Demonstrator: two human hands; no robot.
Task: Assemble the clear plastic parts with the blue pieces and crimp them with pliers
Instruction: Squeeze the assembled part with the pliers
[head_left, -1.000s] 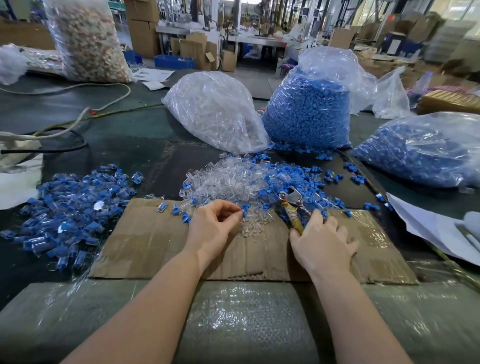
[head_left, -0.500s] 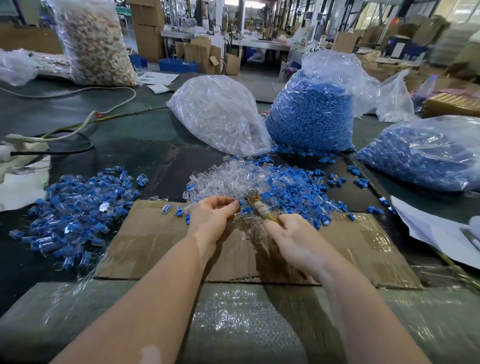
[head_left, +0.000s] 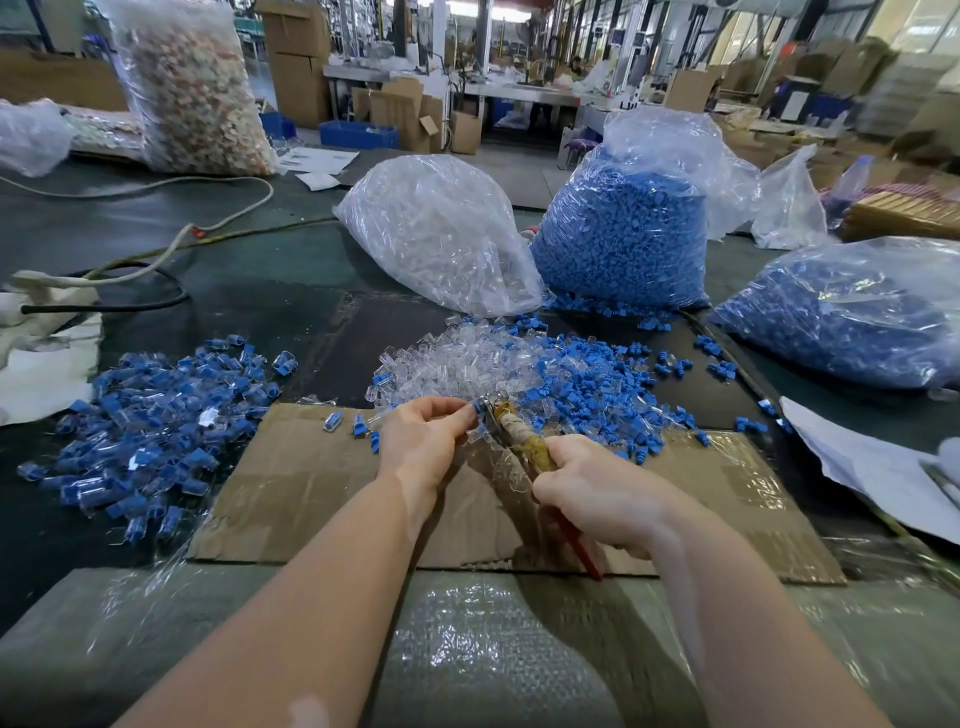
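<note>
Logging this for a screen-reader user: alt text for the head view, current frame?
A person's right hand grips pliers whose head meets a small part pinched by the left hand, above a cardboard sheet. Behind lie loose clear and blue pieces; a pile of assembled parts sits to the left.

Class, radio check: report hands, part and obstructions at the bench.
Left hand pinches part at plier head. Right hand grips pliers. Nothing blocking; loose pile just behind.

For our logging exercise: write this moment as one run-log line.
step: crimping | left hand: pinches assembled piece | right hand: grips pliers | pliers head at piece | finished pile on left
</note>
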